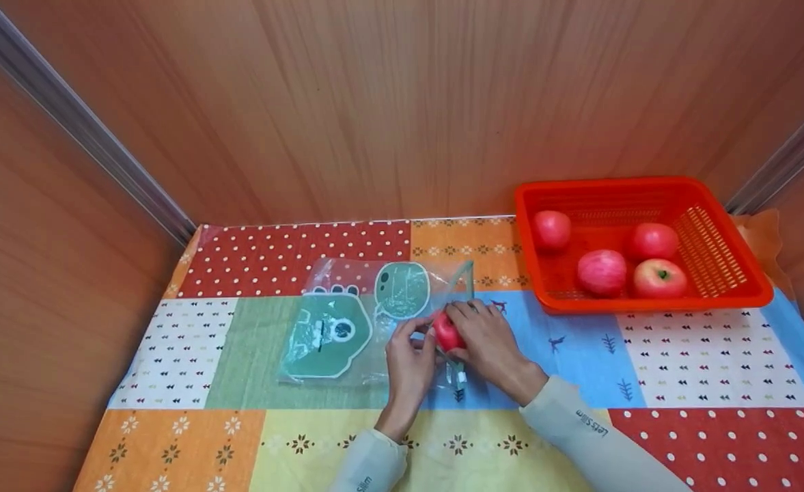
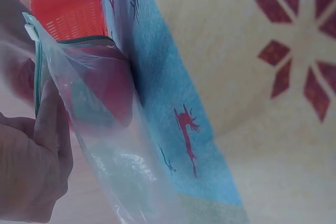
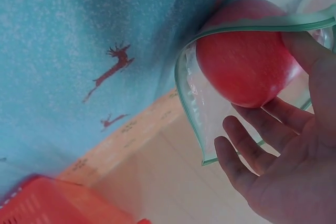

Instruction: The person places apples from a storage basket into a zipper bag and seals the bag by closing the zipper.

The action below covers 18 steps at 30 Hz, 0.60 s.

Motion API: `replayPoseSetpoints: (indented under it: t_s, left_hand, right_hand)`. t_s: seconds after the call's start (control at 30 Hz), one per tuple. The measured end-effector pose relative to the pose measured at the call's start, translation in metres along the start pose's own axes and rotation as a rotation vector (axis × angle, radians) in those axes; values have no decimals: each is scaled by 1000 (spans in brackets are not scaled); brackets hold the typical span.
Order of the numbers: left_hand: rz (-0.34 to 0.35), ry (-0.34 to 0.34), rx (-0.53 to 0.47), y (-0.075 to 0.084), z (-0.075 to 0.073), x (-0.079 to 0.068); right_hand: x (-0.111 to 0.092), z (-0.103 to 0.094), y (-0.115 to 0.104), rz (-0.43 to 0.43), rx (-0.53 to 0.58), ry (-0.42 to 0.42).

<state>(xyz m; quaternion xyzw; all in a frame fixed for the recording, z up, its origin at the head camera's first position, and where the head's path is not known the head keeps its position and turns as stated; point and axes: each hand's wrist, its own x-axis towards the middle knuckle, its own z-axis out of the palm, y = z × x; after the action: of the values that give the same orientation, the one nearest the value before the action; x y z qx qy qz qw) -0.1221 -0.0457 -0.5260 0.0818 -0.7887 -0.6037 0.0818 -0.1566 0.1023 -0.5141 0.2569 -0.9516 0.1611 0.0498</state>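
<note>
A clear zip bag (image 1: 364,365) with green cartoon prints and a green zip edge lies on the patchwork cloth, its mouth facing right. My left hand (image 1: 410,365) pinches the mouth's near edge; in the left wrist view its fingers (image 2: 50,114) lie along the green zip strip. My right hand (image 1: 494,342) holds a red apple (image 1: 447,333) at the opening. In the right wrist view the apple (image 3: 247,66) is partly inside the mouth, with the thumb and fingertips against it. A white slider (image 2: 31,32) shows at one end of the zip.
An orange-red plastic basket (image 1: 654,304) stands at the back right with several apples (image 1: 601,272) in it. Wooden panels (image 1: 347,109) rise behind the cloth (image 1: 190,444) and along the left side.
</note>
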Motion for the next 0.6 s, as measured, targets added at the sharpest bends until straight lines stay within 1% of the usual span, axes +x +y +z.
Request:
replayPoseSetpoints:
  t_s: [0.23,0.4,0.5,0.6]
  left_hand:
    - [-2,-3,-2,-2,0,0]
    - [4,-1,-25,-2,0,1]
    - [7,-3,-27,-2,0,1]
    - [2,-9,-24,-3,0,1]
  right_hand:
    - [-1,2,2,-11,57,16]
    - [0,1,3,-23,68,12]
    - [-1,0,3,-10,76,-2]
    - [-3,-2,4,21,96,-25]
